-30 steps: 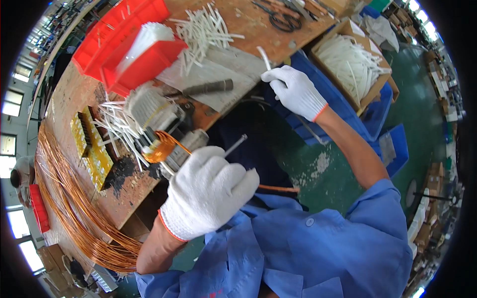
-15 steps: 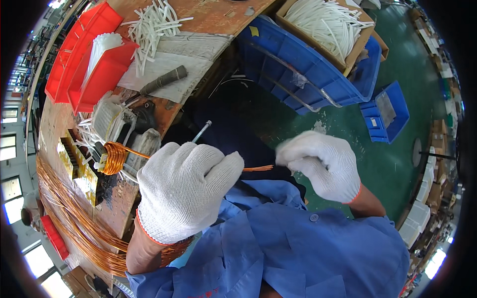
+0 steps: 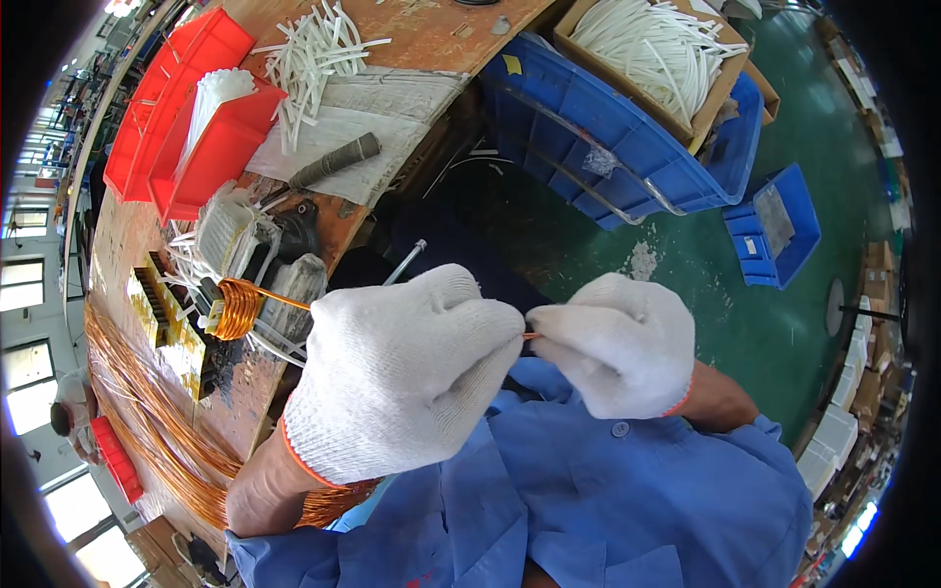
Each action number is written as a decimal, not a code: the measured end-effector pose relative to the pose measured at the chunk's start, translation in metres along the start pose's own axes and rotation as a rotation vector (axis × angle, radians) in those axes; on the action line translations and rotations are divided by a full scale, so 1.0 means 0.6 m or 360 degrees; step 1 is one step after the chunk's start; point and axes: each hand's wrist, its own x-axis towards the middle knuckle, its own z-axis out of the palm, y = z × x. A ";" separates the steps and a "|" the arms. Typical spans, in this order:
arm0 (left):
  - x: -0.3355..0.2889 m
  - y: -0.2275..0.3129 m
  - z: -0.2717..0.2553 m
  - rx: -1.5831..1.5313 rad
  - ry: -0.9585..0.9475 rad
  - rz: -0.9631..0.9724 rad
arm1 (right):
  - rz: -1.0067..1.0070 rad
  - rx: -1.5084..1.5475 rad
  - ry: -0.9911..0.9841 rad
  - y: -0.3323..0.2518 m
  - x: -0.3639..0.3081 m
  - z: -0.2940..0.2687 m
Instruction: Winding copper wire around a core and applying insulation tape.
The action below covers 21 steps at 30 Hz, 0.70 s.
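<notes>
My left hand [image 3: 417, 367], in a white knit glove, is closed around a copper wire [image 3: 274, 294] that runs to it from an orange copper coil [image 3: 236, 309] on the bench. My right hand [image 3: 618, 345], gloved alike, pinches the wire's end close beside the left fingertips. Only a short bit of copper shows between the two hands; the rest is hidden in the gloves. Beyond my left hand a metal rod [image 3: 406, 262] with a small round head sticks up at a slant.
Red bins [image 3: 221, 147], white tubing pieces [image 3: 316, 64] and a dark wrapped rod [image 3: 336, 160] lie on the wooden bench [image 3: 441, 39]. A long copper wire bundle [image 3: 157, 421] is at left. Blue crates [image 3: 608, 127], one under a box of white tubes [image 3: 652, 59], stand right.
My left hand has slid right along the wire, covering the strands that stuck out. My right hand has come left from apart and now pinches the end.
</notes>
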 end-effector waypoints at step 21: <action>-0.001 -0.004 -0.002 -0.0252 0.0014 -0.0103 | 0.0079 -0.0039 -0.0213 0.004 0.009 -0.021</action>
